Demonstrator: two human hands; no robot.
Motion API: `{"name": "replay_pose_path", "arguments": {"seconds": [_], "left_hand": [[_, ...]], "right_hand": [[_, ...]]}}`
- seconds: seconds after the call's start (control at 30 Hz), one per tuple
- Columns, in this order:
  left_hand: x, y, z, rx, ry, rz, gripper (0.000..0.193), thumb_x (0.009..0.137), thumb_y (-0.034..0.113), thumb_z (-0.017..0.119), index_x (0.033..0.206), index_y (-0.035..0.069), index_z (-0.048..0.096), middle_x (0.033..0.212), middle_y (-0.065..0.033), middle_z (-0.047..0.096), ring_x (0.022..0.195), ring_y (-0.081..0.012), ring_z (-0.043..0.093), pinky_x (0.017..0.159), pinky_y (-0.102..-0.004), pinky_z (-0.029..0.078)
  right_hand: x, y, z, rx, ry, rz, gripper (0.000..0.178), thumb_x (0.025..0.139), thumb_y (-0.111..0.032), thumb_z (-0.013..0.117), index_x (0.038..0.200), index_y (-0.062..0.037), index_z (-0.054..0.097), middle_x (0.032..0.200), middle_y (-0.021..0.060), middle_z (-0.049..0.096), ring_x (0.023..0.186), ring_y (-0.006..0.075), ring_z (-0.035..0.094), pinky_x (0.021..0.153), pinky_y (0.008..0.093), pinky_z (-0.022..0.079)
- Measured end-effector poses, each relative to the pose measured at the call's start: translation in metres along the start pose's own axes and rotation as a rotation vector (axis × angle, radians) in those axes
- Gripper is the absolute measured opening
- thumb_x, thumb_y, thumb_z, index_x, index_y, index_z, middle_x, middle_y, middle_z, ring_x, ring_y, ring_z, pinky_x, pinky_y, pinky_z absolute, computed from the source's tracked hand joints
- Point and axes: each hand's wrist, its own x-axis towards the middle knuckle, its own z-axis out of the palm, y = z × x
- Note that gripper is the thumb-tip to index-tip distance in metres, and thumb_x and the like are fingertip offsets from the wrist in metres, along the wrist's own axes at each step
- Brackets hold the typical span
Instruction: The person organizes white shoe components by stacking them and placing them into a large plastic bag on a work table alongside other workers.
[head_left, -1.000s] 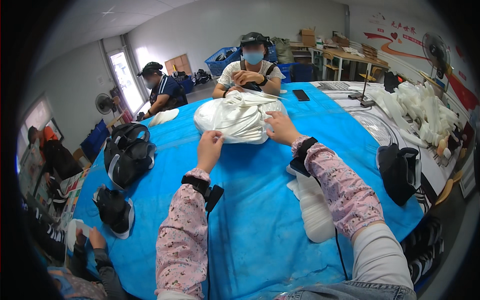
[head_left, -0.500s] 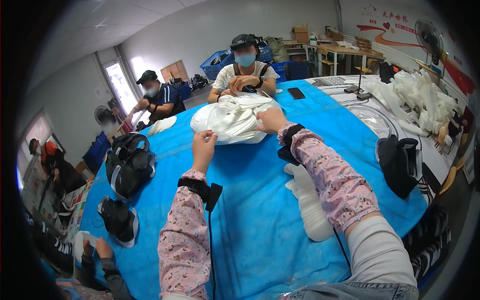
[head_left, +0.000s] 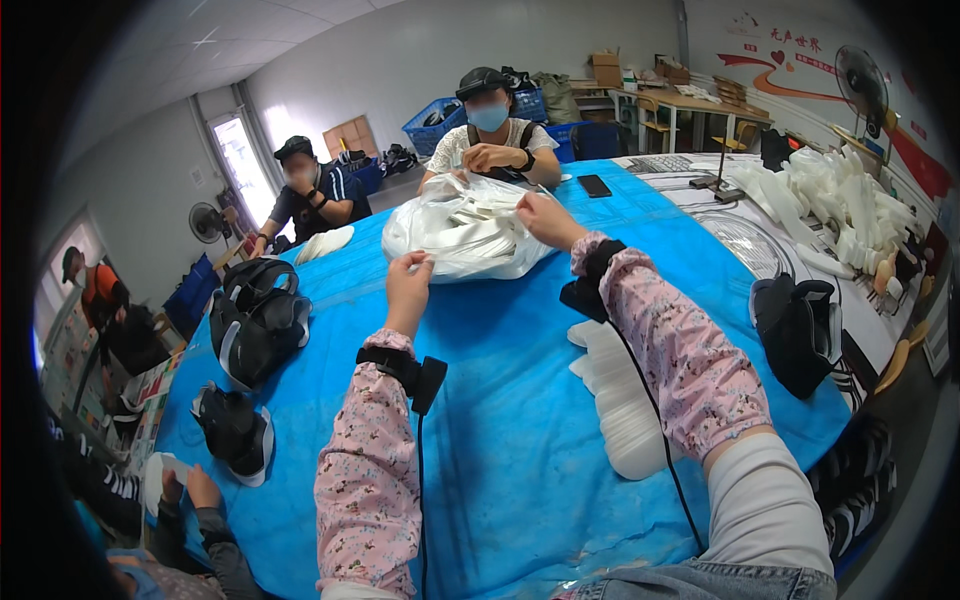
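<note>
A translucent plastic bag (head_left: 415,228) stands at the far side of the blue-covered table, its mouth spread around a heap of white insole-shaped pieces (head_left: 485,238). At the bag's near left edge, my left hand (head_left: 407,288) pinches the plastic between thumb and fingers. Higher up on the right side, my right hand (head_left: 550,221) has its fingers closed on the bag's rim. Beneath my right forearm lies an overlapping row of thin white pieces (head_left: 622,405), partly hidden by the sleeve.
Black shoes (head_left: 262,325) line the left side, and another black shoe (head_left: 795,335) sits at the right. A phone (head_left: 594,186) lies near a co-worker (head_left: 490,135) seated opposite. White pieces (head_left: 840,200) are piled far right. Another person's hands (head_left: 190,487) hold a white piece, lower left.
My right hand has moved up and slightly back with the bag's rim, and the bag's shape has shifted. My left hand stays nearly in place. The co-worker opposite has raised their hands slightly.
</note>
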Motion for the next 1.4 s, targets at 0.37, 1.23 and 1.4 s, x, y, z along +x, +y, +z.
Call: {"name": "replay_pose_path", "arguments": {"seconds": [0.37, 1.23, 1.4], "left_hand": [[0.028, 0.018, 0.008, -0.444, 0.223, -0.175, 0.02, 0.077, 0.017, 0.06, 0.088, 0.001, 0.054, 0.092, -0.0048, 0.051, 0.079, -0.0121, 0.052, 0.065, -0.0243, 0.048], [-0.147, 0.002, -0.045, -0.094, -0.386, -0.323, 0.041, 0.079, 0.027, 0.058, 0.114, 0.009, 0.048, 0.109, -0.0083, 0.045, 0.091, -0.0145, 0.049, 0.076, -0.0258, 0.04], [-0.179, 0.012, -0.059, -0.226, -0.373, -0.458, 0.036, 0.081, 0.03, 0.054, 0.11, 0.009, 0.051, 0.101, -0.004, 0.05, 0.092, -0.0102, 0.044, 0.08, -0.024, 0.036]], "right_hand": [[-0.008, -0.025, -0.005, -0.369, 0.521, -0.353, 0.044, 0.074, -0.02, 0.056, 0.11, 0.0004, 0.042, 0.102, 0.0174, 0.045, 0.094, 0.0296, 0.044, 0.083, 0.0363, 0.036], [-0.066, -0.031, 0.011, -0.217, -0.437, -0.233, 0.048, 0.078, -0.029, 0.054, 0.118, -0.0063, 0.043, 0.114, 0.0177, 0.046, 0.107, 0.0311, 0.043, 0.091, 0.0359, 0.034], [-0.111, -0.05, -0.037, -0.096, -0.591, -0.11, 0.044, 0.081, -0.033, 0.052, 0.115, -0.005, 0.045, 0.115, 0.0162, 0.045, 0.107, 0.0281, 0.043, 0.091, 0.0333, 0.035]]}}
